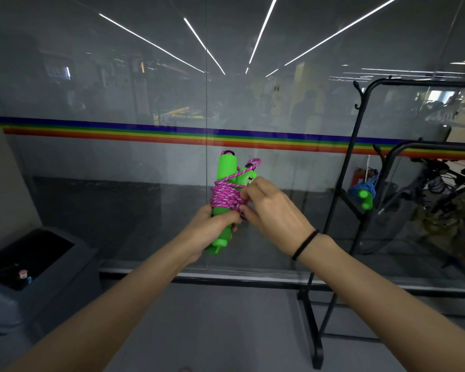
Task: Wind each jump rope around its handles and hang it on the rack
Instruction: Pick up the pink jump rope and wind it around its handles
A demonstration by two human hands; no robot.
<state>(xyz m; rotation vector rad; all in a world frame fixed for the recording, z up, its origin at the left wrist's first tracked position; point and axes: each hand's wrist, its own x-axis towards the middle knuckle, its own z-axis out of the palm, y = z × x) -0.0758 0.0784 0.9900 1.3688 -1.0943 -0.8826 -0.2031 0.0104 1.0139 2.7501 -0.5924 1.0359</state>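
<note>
already the green handles (227, 183) are clenched by the left hand (215, 224), the pink rope (227, 197) pinched by the right hand (274, 208); a loosened pinch could unravel the coils.

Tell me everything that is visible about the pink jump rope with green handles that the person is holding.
The pink braided jump rope with two bright green handles is held up in front of a glass wall. The handles look like foam, lie side by side and point upward, slightly tilted. The cord is wound many times around their middle, and a small loop sticks out near the top. The left hand grips the lower handle part; the right hand pinches the cord at the coil.
</note>
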